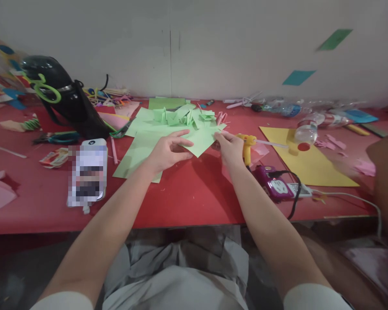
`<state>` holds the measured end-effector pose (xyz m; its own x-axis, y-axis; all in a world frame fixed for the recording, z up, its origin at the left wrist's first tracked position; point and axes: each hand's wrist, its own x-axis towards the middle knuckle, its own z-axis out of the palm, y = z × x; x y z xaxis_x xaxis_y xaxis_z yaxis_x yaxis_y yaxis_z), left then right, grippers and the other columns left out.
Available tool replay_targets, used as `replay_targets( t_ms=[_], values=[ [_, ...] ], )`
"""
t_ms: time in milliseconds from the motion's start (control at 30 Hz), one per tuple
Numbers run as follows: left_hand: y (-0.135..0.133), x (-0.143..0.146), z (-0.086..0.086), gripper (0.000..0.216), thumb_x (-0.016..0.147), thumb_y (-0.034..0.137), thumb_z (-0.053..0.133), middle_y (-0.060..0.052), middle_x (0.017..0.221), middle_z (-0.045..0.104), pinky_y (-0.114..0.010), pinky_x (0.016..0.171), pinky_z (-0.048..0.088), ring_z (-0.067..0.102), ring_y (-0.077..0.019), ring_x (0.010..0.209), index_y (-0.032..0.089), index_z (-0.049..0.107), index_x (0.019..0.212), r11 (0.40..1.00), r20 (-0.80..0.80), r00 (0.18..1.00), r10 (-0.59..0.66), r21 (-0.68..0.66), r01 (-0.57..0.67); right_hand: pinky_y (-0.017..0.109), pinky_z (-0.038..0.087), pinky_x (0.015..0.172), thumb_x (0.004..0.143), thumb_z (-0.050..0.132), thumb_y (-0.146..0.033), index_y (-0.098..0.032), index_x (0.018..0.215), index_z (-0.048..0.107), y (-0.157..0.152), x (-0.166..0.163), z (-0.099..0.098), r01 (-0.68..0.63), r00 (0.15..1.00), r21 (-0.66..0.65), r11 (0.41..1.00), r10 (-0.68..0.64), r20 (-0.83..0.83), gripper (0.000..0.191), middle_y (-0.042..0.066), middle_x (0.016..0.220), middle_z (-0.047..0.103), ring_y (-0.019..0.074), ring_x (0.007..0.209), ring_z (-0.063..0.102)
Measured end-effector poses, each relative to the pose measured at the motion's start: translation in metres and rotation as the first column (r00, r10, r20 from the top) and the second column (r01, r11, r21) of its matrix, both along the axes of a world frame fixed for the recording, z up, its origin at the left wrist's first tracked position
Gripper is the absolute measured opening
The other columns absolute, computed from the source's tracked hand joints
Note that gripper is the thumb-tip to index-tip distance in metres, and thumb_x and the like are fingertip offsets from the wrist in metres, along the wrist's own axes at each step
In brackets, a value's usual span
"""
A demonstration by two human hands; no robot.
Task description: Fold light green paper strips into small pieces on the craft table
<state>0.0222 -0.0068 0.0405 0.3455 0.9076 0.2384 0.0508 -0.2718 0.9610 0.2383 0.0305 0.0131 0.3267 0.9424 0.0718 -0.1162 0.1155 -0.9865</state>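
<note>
A light green paper sheet [198, 140] is turned so one corner points toward me, raised slightly over the red table. My right hand [230, 147] pinches its right corner between thumb and fingers. At the sheet's left side is my left hand [170, 150], fingers and thumb apart; whether the fingertips touch the paper I cannot tell. Behind the sheet lie several folded and cut green paper pieces [189, 115]. More flat green paper [139, 150] lies beneath and left of my left hand.
Right of my right hand are a yellow glue gun [247, 148], a purple power strip [274, 183], yellow paper [323, 165] and a plastic bottle [306, 132]. On the left are a phone [89, 174], teal-handled pliers [63, 137] and a black bottle [67, 99]. Another person's arm [386, 181] is at right.
</note>
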Motion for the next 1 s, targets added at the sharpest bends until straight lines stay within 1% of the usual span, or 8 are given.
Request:
replay_targets(
  t_ms=[100, 167, 300, 400, 500, 633, 800, 1000],
  values=[
    [0.001, 0.004, 0.0, 0.015, 0.076, 0.033, 0.075, -0.01, 0.117, 0.069, -0.033, 0.076, 0.051, 0.065, -0.0188, 0.09, 0.019, 0.075, 0.082, 0.966, -0.033, 0.982, 0.186, 0.186, -0.177, 0.025, 0.051, 0.052, 0.066, 0.074, -0.032, -0.017, 0.065, 0.065, 0.0, -0.001, 0.001, -0.026, 1.0, -0.064, 0.998, 0.026, -0.002, 0.017, -0.001, 0.055, 0.058, 0.0103, 0.05, 0.056],
    [0.003, 0.003, 0.003, 0.014, 0.079, 0.034, 0.072, -0.006, 0.097, 0.072, -0.032, 0.077, 0.049, 0.063, -0.0186, 0.088, 0.02, 0.074, 0.08, 0.909, -0.049, 0.939, 0.341, 0.272, -0.316, 0.023, 0.049, 0.053, 0.065, 0.075, -0.032, -0.017, 0.072, 0.067, -0.001, -0.003, 0.003, -0.044, 0.999, -0.08, 0.996, 0.046, 0.026, 0.019, -0.001, 0.061, 0.061, 0.0105, 0.054, 0.058],
    [0.009, -0.008, 0.008, 0.012, 0.078, 0.032, 0.072, -0.003, 0.089, 0.071, -0.032, 0.082, 0.046, 0.061, -0.0187, 0.09, 0.021, 0.07, 0.082, 0.796, -0.004, 0.832, 0.555, 0.293, -0.53, 0.024, 0.051, 0.065, 0.066, 0.077, -0.037, -0.02, 0.091, 0.072, -0.005, -0.004, 0.008, -0.087, 0.985, 0.026, 0.996, 0.082, 0.151, 0.031, 0.003, 0.088, 0.071, 0.013, 0.077, 0.063],
    [0.015, -0.017, 0.007, 0.016, 0.078, 0.034, 0.072, -0.002, 0.086, 0.07, -0.03, 0.081, 0.048, 0.062, -0.0169, 0.086, 0.02, 0.067, 0.082, 0.843, 0.104, 0.868, 0.486, 0.206, -0.497, 0.025, 0.05, 0.067, 0.072, 0.074, -0.044, -0.021, 0.09, 0.074, -0.01, -0.006, 0.009, -0.236, 0.956, 0.082, 0.968, 0.216, 0.199, 0.029, 0.004, 0.093, 0.071, 0.014, 0.081, 0.063],
    [0.018, -0.02, 0.006, 0.022, 0.076, 0.038, 0.073, -0.003, 0.086, 0.07, -0.028, 0.074, 0.05, 0.064, -0.0155, 0.08, 0.019, 0.067, 0.085, 0.905, 0.211, 0.89, 0.404, 0.054, -0.423, 0.024, 0.042, 0.052, 0.077, 0.07, -0.054, -0.019, 0.075, 0.072, -0.016, -0.008, 0.011, -0.435, 0.88, 0.018, 0.9, 0.421, 0.219, 0.035, 0.001, 0.07, 0.064, 0.0106, 0.06, 0.054],
    [0.015, -0.02, 0.004, 0.03, 0.067, 0.038, 0.081, -0.004, 0.085, 0.072, -0.028, 0.067, 0.051, 0.064, -0.0157, 0.073, 0.018, 0.07, 0.086, 0.943, 0.167, 0.931, 0.325, -0.137, -0.304, 0.025, 0.034, 0.046, 0.08, 0.064, -0.062, -0.017, 0.065, 0.068, -0.024, -0.01, 0.015, -0.566, 0.795, -0.081, 0.82, 0.569, 0.211, 0.047, 0.0, 0.054, 0.056, 0.0086, 0.046, 0.045],
    [0.01, -0.015, 0.0, 0.034, 0.067, 0.043, 0.081, -0.006, 0.088, 0.074, -0.032, 0.075, 0.053, 0.067, -0.0195, 0.08, 0.017, 0.073, 0.088, 0.977, 0.002, 0.999, 0.037, -0.212, -0.036, 0.024, 0.041, 0.053, 0.077, 0.069, -0.057, -0.017, 0.074, 0.071, -0.028, -0.012, 0.018, -0.637, 0.733, -0.113, 0.762, 0.645, 0.214, 0.041, 0.002, 0.064, 0.063, 0.0099, 0.055, 0.054],
    [0.006, -0.01, 0.001, 0.032, 0.068, 0.044, 0.08, -0.004, 0.088, 0.072, -0.032, 0.075, 0.05, 0.064, -0.0179, 0.079, 0.018, 0.071, 0.083, 0.989, -0.138, 0.99, -0.031, -0.147, 0.011, 0.025, 0.042, 0.054, 0.071, 0.077, -0.048, -0.017, 0.072, 0.071, -0.028, -0.016, 0.013, -0.596, 0.759, -0.055, 0.801, 0.584, 0.288, 0.032, -0.001, 0.058, 0.059, 0.0095, 0.052, 0.051]
  ],
)
